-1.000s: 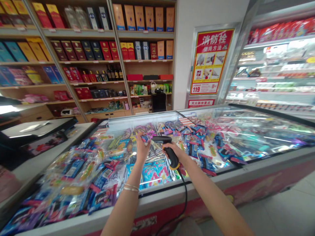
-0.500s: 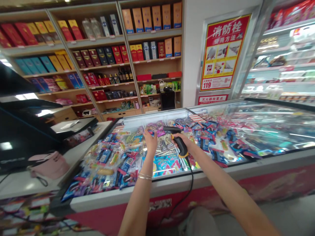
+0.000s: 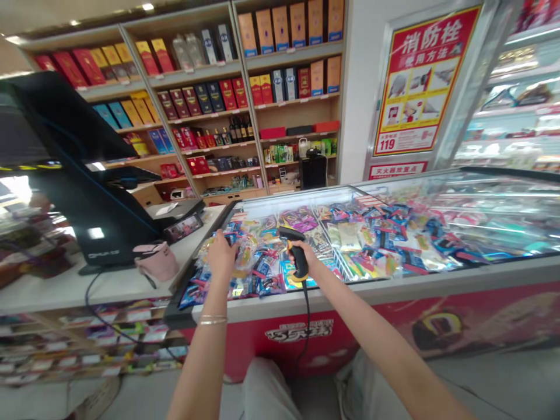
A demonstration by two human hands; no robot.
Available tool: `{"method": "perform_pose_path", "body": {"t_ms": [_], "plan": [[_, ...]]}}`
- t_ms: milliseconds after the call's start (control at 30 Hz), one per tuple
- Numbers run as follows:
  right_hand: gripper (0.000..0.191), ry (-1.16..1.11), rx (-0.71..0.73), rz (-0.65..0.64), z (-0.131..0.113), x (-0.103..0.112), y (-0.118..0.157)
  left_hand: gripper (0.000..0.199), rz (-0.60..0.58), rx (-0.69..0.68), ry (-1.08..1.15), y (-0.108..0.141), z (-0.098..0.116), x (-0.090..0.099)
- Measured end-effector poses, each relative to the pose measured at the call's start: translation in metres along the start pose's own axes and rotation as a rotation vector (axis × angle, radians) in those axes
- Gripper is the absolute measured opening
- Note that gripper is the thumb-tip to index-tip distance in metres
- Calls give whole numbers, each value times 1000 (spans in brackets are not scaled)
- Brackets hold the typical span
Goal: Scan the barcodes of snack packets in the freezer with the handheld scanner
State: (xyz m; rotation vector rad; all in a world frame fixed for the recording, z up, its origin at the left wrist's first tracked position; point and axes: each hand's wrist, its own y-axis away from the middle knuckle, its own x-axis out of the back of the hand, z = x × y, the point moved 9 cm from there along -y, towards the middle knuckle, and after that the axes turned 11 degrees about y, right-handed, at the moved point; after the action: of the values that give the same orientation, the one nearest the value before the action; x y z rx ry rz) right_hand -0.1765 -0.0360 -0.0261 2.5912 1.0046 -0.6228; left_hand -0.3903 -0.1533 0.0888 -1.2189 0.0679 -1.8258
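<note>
Left hand (image 3: 221, 255) presses on snack packets (image 3: 249, 259) in a chest freezer (image 3: 394, 289), grip unclear; right hand (image 3: 308, 254) clutches a corded barcode scanner (image 3: 298, 262), its head tilted up, just right of them.

I'm getting a bright, evenly lit feed: ceiling lights (image 3: 147, 6) and a light strip (image 3: 297, 204) inside the far freezer rim leave few shadows. Glare streaks the freezer's glass lid (image 3: 481, 204) on the right, the packets (image 3: 258, 268) look slightly soft, and the shelves (image 3: 297, 100) and poster (image 3: 422, 81) bend toward the edges.
</note>
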Motion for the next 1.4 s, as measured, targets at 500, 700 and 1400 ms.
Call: {"method": "perform_pose_path", "body": {"t_ms": [500, 700, 1400], "plan": [[21, 102, -69, -4, 36, -17, -4, 41, 282, -309, 296, 71, -17, -19], [22, 40, -16, -39, 32, -19, -8, 41, 292, -334, 249, 67, -18, -22], [7, 129, 174, 432, -98, 135, 120, 29, 197, -456, 403, 80, 138, -31]]}}
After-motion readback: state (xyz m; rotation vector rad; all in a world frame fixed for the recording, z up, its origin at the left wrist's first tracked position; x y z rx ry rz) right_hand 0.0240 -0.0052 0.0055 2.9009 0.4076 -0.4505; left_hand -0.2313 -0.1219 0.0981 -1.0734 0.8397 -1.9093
